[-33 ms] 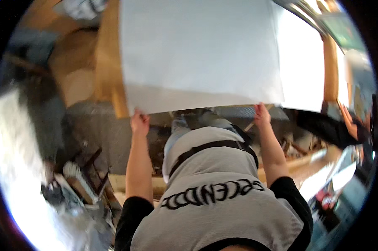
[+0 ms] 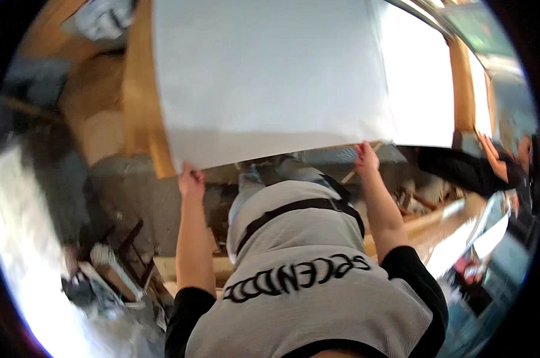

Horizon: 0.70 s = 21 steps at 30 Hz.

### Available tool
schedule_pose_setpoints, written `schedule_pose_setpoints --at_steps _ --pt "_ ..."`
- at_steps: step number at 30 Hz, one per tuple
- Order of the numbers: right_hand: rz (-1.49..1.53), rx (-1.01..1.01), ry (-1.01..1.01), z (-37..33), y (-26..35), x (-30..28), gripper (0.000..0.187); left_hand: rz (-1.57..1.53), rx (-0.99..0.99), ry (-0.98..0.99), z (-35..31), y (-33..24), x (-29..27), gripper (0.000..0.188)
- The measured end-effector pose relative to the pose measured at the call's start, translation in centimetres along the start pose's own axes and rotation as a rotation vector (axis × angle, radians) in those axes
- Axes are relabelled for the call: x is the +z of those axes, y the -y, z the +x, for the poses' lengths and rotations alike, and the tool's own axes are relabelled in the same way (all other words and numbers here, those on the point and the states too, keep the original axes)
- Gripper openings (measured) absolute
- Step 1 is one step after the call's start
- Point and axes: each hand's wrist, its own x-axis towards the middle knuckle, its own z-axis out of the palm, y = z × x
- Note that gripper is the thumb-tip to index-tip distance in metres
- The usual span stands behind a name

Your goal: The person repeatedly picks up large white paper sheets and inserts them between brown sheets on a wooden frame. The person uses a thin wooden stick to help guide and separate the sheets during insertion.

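Head view: both hands are closed at the near edge of a large white sheet, fingers curled in and apparently pinching it. The left hand [image 2: 191, 181] is right at the near left corner; the right hand [image 2: 367, 159] grips the same edge a little short of the near right corner. From the hands, the white sheet [image 2: 264, 77] lies straight ahead, away from the body. Its near edge runs from one hand to the other and slants, the left end closer to the wearer than the right. The far end passes out of the top of the picture, so I cannot tell which way its long axis runs.

Along the sheet's left side lies a wood-coloured strip [image 2: 140, 89]. Against its right side, nearer the right hand, is a brighter white panel [image 2: 418, 89], with another wood-coloured band [image 2: 462, 89] beyond. Further right, another person's hand [image 2: 491, 154] is raised near that band, its grip unclear. Below the sheet is grey floor [image 2: 156, 206]; timber [image 2: 428, 230] lies to the lower right.
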Motion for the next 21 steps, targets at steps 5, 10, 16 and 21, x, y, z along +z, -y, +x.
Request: schedule_pose_setpoints --at_steps 5,10,16,21 --pt "0.033 -0.293 -0.484 -4.4 1.1 0.0 0.023 0.005 -0.007 -0.074 -1.0 0.9 0.5 0.02" --pt "-0.648 -0.345 -0.112 -7.6 0.3 0.1 0.033 -0.008 -0.012 -0.023 -0.7 0.8 -1.4 0.022" --pt "-0.706 -0.129 -0.055 -4.9 -1.6 2.2 0.032 0.063 -0.012 -0.035 -0.9 0.3 -1.2 0.027" --pt "-0.787 -0.117 -0.067 -4.8 -0.7 3.5 0.033 0.106 0.026 -0.051 -0.8 -0.3 -2.0 0.027"
